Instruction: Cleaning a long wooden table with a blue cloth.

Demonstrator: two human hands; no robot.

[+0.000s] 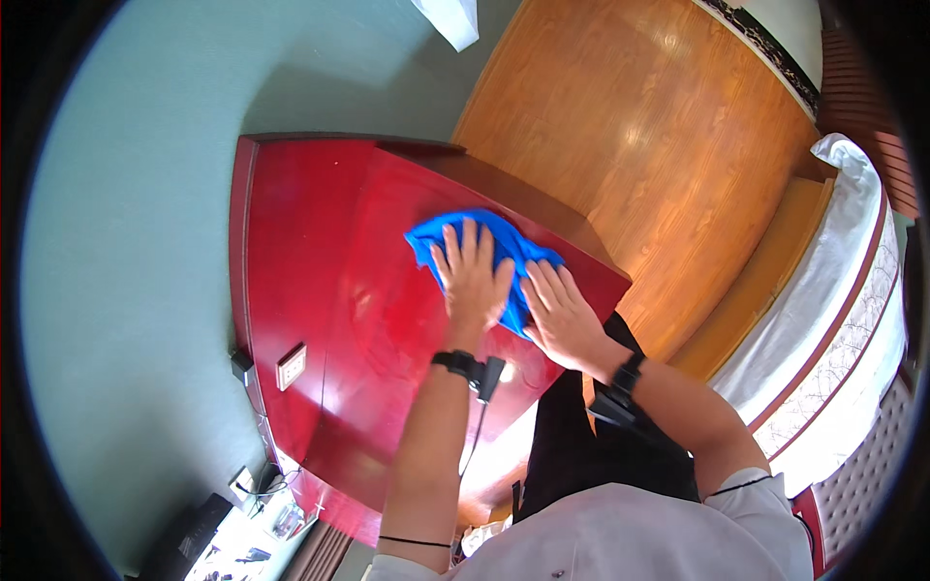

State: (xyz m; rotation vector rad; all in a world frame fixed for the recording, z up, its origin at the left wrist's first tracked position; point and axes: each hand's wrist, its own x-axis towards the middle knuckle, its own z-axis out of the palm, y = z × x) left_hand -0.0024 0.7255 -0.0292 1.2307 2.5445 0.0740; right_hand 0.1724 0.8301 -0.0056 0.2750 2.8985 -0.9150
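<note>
Under both palms, a bright blue cloth lies spread on the glossy red wooden tabletop. My left hand presses flat on the cloth's middle, fingers spread and pointing away from me. To its right, my right hand rests with its fingertips on the cloth's right edge, near the table's right side. The cloth's far corner fans out past the left fingertips. Each wrist wears a black strap with a small device on it. Part of the cloth is hidden beneath my hands.
A wall socket plate sits at the table's left part, by the pale green wall. Cables and small items crowd a white surface at lower left. Wooden floor extends right of the table, towards a bed with white covers.
</note>
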